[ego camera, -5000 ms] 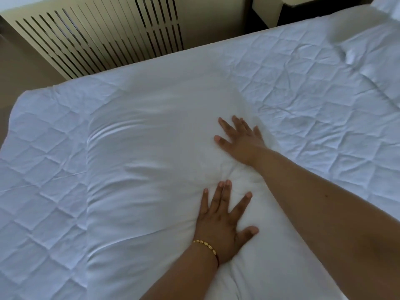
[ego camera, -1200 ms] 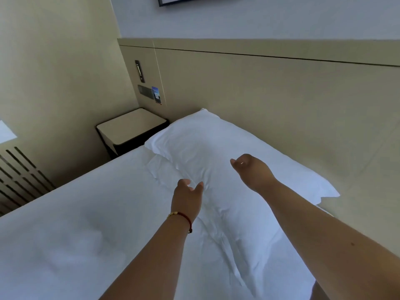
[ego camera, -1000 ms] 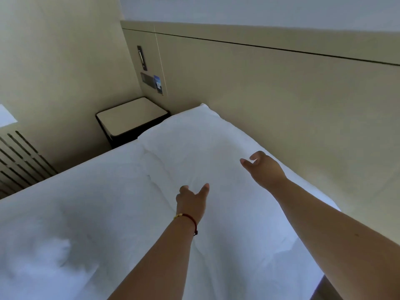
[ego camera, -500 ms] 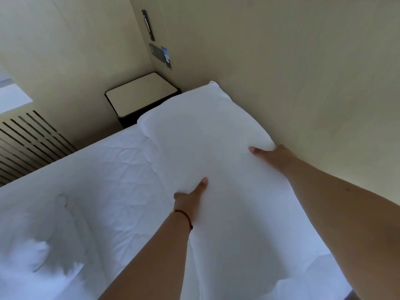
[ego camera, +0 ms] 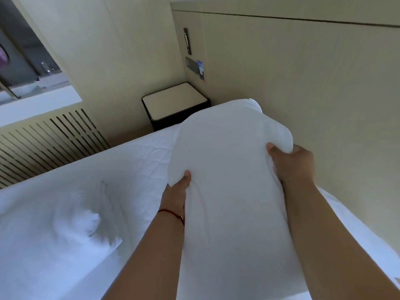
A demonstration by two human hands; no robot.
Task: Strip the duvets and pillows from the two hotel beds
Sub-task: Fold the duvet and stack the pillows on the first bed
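A white pillow (ego camera: 225, 169) is lifted off the bed, its far end raised in front of the headboard. My left hand (ego camera: 176, 191) grips its left edge, thumb on top. My right hand (ego camera: 292, 163) grips its right edge, thumb pressed into the fabric and fingers hidden behind. The bed (ego camera: 138, 154) below shows a white quilted mattress cover. A second white pillow (ego camera: 56, 226) lies rumpled on the bed at the lower left.
A beige headboard panel (ego camera: 303, 83) stands right behind the pillow. A dark nightstand with a pale top (ego camera: 173, 100) fills the corner beside the bed. A slatted radiator cover (ego camera: 49, 139) and a window ledge (ego camera: 36, 105) run along the left wall.
Both hands reached to the pillow at the headboard, took hold of its two sides and lifted it up off the bed toward me.
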